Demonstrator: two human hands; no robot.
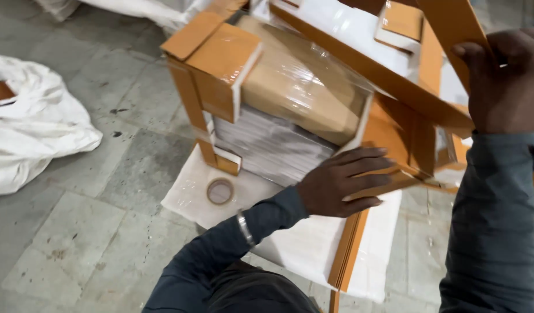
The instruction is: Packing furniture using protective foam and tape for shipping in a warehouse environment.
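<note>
My left hand [342, 182] lies spread against the plastic-wrapped stack of sheets [290, 110] with orange cardboard corners; my right hand [505, 78] pinches an orange cardboard strip [452, 23].

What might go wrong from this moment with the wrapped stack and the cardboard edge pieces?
1. The wrapped stack sits tilted on the white sheet; it may slide or tip.
2. The left hand presses only one orange angle strip, so the corner guard could slip off.
3. The right hand holds another strip overhead; it may snag the film.
</note>
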